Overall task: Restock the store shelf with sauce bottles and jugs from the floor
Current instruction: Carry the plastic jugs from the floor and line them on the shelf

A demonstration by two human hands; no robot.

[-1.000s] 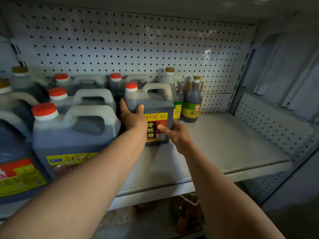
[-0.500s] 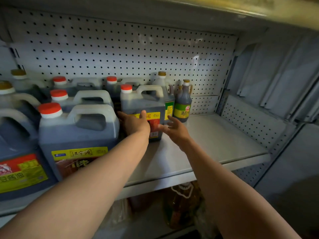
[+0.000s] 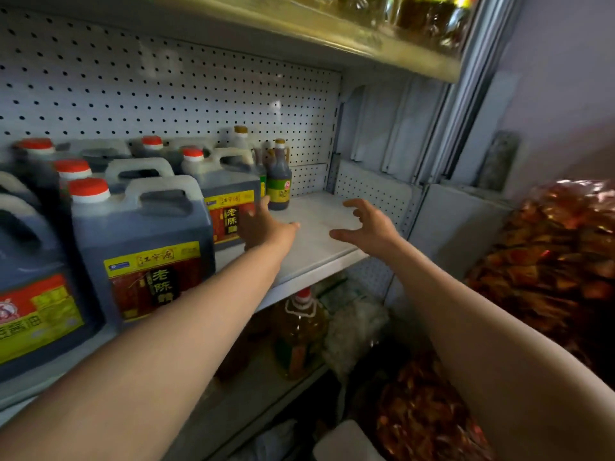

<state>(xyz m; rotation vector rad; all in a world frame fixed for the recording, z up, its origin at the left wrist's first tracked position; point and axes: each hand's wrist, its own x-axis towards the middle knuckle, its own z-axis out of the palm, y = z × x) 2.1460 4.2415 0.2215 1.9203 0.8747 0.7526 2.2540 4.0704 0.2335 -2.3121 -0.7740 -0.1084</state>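
A dark vinegar jug (image 3: 229, 191) with a red cap and yellow-red label stands on the grey shelf (image 3: 312, 251), rightmost in a row of like jugs (image 3: 139, 241). My left hand (image 3: 263, 227) hovers in front of its label, fingers loose, holding nothing. My right hand (image 3: 369, 224) is off to the right above the bare shelf, fingers spread and bent, empty. Behind the jug stands a small dark bottle (image 3: 279, 184) with a green label.
Perforated back panel (image 3: 199, 104) closes the shelf. An upper shelf (image 3: 332, 38) overhangs. Below sit a yellow oil jug (image 3: 299, 331) and a white bag (image 3: 356, 331). Red-wrapped packets (image 3: 549, 271) pile up at the right.
Both hands have let go of the vinegar jug and drawn back from it; the right hand has swung out to the right. The view has turned right and down.
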